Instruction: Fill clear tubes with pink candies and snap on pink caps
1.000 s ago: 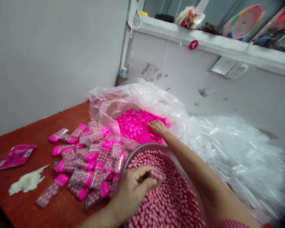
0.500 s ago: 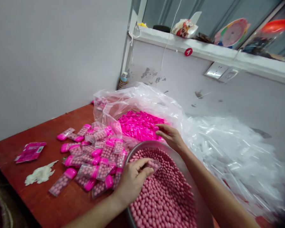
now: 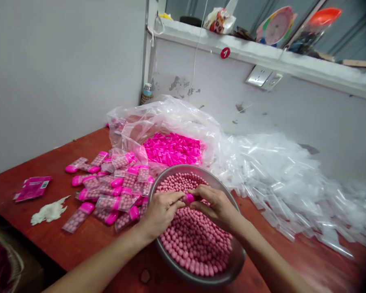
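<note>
Table point(image 3: 56, 162): red.
Left hand point(image 3: 162, 211): your fingers pinch a mostly hidden tube point(image 3: 184, 200).
Right hand point(image 3: 216, 204): your fingers pinch a pink cap point(image 3: 189, 198).
Cap: now brought to tube, parts together.

Routes and obstacles around the metal bowl point(image 3: 198, 280). A narrow bare strip of tabletop point(image 3: 251, 208) separates its right rim from the heap of clear tubes point(image 3: 277, 183); the right forearm point(image 3: 262, 248) crosses this strip. The pile of filled tubes point(image 3: 110, 191) bars the left side, the plastic bag point(image 3: 164, 108) the rear. Left grip point(image 3: 163, 211) and right grip point(image 3: 215, 205) obstruct the bowl's middle; the near rim, between the forearms, lies open.
</note>
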A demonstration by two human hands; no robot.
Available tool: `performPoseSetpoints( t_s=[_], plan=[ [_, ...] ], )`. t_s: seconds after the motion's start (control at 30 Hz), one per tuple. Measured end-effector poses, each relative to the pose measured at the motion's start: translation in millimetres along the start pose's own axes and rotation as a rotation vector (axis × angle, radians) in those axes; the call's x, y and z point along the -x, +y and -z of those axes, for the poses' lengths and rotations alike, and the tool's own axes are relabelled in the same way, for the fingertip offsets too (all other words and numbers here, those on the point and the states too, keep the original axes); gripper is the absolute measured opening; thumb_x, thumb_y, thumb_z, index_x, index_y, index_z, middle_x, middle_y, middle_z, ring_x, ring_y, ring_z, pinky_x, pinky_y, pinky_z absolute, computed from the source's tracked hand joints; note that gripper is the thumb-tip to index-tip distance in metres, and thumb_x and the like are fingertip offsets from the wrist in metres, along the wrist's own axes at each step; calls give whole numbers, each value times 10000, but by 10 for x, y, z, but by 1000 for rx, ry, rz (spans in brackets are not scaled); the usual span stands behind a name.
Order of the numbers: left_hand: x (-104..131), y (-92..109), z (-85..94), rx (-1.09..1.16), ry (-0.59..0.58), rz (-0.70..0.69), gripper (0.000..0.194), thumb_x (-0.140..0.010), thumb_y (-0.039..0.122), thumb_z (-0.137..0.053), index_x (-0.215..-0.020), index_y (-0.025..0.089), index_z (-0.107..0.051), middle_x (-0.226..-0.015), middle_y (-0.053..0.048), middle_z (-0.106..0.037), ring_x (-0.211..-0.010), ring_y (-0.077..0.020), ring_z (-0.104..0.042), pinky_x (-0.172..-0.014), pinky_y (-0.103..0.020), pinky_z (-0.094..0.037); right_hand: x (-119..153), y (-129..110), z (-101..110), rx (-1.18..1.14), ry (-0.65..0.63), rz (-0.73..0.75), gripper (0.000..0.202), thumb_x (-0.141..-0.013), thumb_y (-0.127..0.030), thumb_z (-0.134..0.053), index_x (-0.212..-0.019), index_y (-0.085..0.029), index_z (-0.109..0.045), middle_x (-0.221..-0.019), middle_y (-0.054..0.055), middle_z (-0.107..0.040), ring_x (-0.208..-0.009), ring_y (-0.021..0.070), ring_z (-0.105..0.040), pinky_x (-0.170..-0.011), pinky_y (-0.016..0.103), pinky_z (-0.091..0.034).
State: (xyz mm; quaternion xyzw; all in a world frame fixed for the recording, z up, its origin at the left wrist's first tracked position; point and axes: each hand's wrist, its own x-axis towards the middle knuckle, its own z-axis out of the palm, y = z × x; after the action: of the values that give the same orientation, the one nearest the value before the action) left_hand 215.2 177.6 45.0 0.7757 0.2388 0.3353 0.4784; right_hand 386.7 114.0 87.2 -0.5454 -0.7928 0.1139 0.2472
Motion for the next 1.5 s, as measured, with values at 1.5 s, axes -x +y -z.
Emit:
performPoseSetpoints(
  t_s=[1.5],
  plan=[
    [-253,-110,514,-82,412,301,435,-765,366,-559,-1144,153,-562,-1153,-38,-606,-1083,-206,-538,-968,-353,-381,271,568,172,-433,457,-707,328,-781,-424,-506,-1007,-201,-590,-941,38,-641,-775,142,-623,-680,278,-517]
  ],
)
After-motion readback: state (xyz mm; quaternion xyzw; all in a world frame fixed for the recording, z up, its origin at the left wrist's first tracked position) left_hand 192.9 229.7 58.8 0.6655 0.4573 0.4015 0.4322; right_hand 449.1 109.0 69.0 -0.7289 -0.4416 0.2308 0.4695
